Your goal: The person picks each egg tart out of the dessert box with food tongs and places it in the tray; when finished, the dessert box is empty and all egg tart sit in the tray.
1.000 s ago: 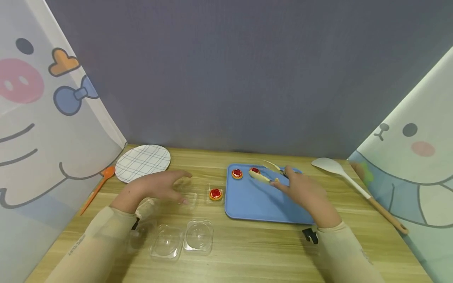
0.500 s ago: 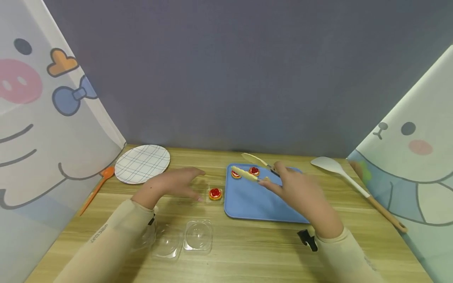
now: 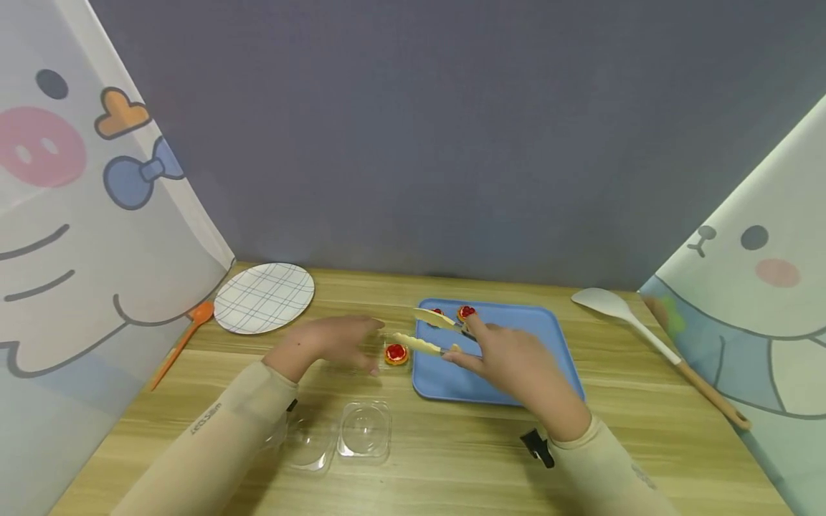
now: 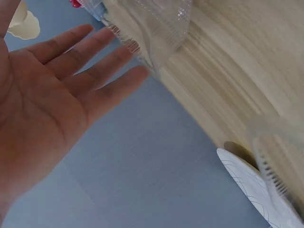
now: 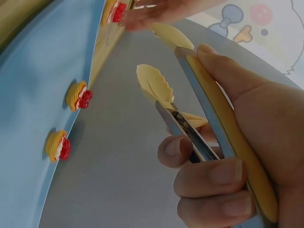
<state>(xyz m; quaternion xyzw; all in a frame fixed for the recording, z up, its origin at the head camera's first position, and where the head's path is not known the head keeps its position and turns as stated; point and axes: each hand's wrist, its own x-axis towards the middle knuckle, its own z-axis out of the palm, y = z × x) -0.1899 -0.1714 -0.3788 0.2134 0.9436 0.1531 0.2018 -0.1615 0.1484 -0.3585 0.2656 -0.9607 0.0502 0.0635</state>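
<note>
My right hand [image 3: 516,358] grips a pair of tongs [image 5: 209,95] with cream tips and metal arms. The tips are spread apart near the tray's left edge, close to a red-topped tart [image 3: 396,354]. That tart sits in a clear plastic box [image 4: 161,28] beside the tray. My left hand [image 3: 338,340] is just left of it; in the left wrist view the fingers lie straight along the box's edge, and touching cannot be judged. On the blue tray [image 3: 464,387] are two more tarts [image 5: 78,96], one partly hidden behind the tongs in the head view.
Clear plastic pieces [image 3: 365,430] lie at the front, some partly behind the left sleeve. A checked plate [image 3: 264,297] and an orange spoon [image 3: 203,312] are at the left. A white spoon-like utensil [image 3: 603,302] with a wooden handle lies at the right.
My right hand has carried the tongs left across the tray toward the boxed tart. My left hand has moved right, up to the box. The tarts have stayed in place.
</note>
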